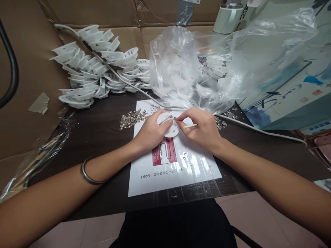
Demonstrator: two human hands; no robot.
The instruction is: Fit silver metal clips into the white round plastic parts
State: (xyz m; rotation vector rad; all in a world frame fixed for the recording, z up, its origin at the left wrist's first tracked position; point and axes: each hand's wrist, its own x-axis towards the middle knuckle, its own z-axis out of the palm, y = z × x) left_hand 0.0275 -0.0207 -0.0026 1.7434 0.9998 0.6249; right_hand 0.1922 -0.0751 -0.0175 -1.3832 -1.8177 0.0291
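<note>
The left hand (151, 132) grips a small white round plastic disc (168, 124), thumb across its top face and fingers curled beneath, holding it just above a printed sheet (176, 172) that lies on the dark table (100, 134). The right hand (201, 129) meets it from the other side: its fingertips are pinched shut on a tiny metal clip (175, 118) pressed against the disc's upper edge, and a thin wooden stick (190, 126) lies tucked along the same hand, its tip pointing toward the disc. A metal bangle (88, 174) circles the left wrist.

Under the disc the sheet shows a red rectangular marking (165, 155) and a line of black lettering near its lower edge. To the left of the hands, partly on the sheet's top corner, sits a loose heap of small metal clips (131, 119); a smaller scatter of metal parts (224, 120) lies just right of the right hand. A white cable (258, 130) runs across the table behind both hands.

Farther back on the left, many white plastic bases (95, 69) are stacked in leaning rows against a cardboard wall (31, 69). Behind the hands, a large clear plastic bag (207, 65) holds more of the white parts, and a printed box (292, 96) stands at the right
</note>
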